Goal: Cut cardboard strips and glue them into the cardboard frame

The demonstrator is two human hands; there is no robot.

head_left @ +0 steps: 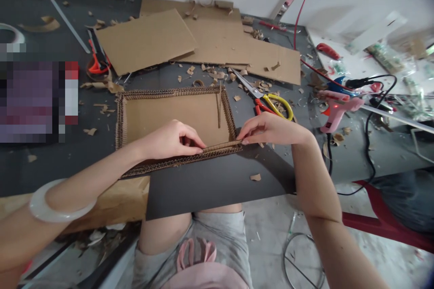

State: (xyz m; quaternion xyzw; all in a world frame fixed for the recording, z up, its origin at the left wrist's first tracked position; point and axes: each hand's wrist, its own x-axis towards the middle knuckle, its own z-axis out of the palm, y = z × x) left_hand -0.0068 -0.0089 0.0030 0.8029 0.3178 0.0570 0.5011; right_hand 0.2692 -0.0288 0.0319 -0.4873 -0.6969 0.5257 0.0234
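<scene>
A shallow rectangular cardboard tray (162, 119), its walls built from corrugated strips, lies flat on the dark table. My left hand (178, 139) pinches a narrow cardboard strip (220, 146) along the tray's near wall. At the near right corner, my right hand (259, 131) pinches the other end of that strip. Another thin strip (219, 110) stands inside the tray by the right wall. Just beyond my right hand lie scissors (261, 97) with yellow and red handles, blades pointing away to the left.
Flat cardboard sheets (210, 36) lie at the back among many scraps. A pink glue gun (339, 106) with a black cord stands on the right. Orange-handled scissors (98, 61) and a metal ruler (69, 25) are at the left. A red cable (298, 20) runs down the wall.
</scene>
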